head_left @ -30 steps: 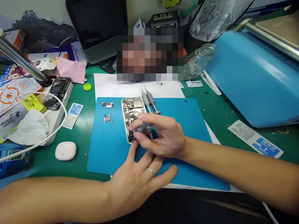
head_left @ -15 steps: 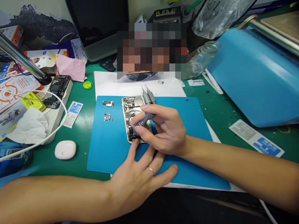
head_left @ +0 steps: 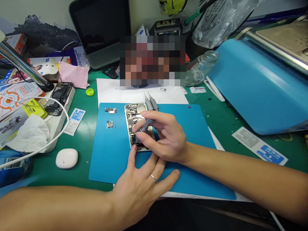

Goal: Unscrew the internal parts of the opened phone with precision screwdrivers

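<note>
An opened smartphone (head_left: 131,123) lies on a blue mat (head_left: 197,154), its circuit boards and inner parts exposed. My right hand (head_left: 166,134) grips a grey screwdriver (head_left: 147,124) between thumb and fingers, tilted over the phone; its tip is hidden. With spread fingers, my left hand (head_left: 141,179) rests on the mat, and one fingertip touches the phone's lower edge. Two more grey screwdrivers (head_left: 151,103) lie beside the phone's top right. Left of the phone are a small metal bracket (head_left: 111,110) and another little metal part (head_left: 109,124) with tiny pieces next to it.
A white earbud case (head_left: 66,158) sits left of the mat. A second opened phone (head_left: 59,98) lies on a white box among packages. A glass jar (head_left: 202,69), white tweezers (head_left: 215,89) and a large blue sheet (head_left: 252,93) occupy the right. Behind stands a dark screen (head_left: 101,25).
The camera view has shifted slightly, so everything sits a little lower and further left. The right hand still holds the screwdriver over the phone, and the left hand keeps its place.
</note>
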`<control>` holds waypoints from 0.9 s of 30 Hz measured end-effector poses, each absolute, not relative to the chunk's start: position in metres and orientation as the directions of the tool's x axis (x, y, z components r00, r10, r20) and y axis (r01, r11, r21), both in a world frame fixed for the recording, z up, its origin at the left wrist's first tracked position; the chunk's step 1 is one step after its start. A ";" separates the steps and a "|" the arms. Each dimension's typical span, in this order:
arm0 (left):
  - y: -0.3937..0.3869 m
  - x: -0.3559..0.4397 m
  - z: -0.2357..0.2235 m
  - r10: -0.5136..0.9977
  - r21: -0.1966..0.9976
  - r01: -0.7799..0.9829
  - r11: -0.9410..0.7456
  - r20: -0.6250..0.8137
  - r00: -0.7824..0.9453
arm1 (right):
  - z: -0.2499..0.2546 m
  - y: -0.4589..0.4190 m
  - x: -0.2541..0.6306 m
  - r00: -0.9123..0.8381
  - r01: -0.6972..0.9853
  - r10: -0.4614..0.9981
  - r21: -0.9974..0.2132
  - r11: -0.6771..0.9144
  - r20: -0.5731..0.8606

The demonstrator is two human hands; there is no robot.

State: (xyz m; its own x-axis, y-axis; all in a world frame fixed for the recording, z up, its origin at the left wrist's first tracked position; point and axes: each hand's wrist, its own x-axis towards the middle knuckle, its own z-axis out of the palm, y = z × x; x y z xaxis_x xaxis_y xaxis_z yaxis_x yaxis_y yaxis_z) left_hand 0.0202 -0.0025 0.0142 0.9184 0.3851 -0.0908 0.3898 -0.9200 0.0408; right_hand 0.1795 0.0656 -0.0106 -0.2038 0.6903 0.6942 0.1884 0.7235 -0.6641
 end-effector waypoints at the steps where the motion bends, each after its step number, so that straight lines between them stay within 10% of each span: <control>1: -0.003 0.020 0.014 0.385 0.045 0.390 -0.920 -0.096 0.918 | -0.011 0.065 0.179 -0.201 0.185 0.696 -0.671 0.718 0.689; 27: -0.002 0.021 0.014 0.372 0.052 0.381 -0.923 -0.125 0.920 | -0.009 0.068 0.179 -0.144 0.145 0.757 -0.743 0.653 0.637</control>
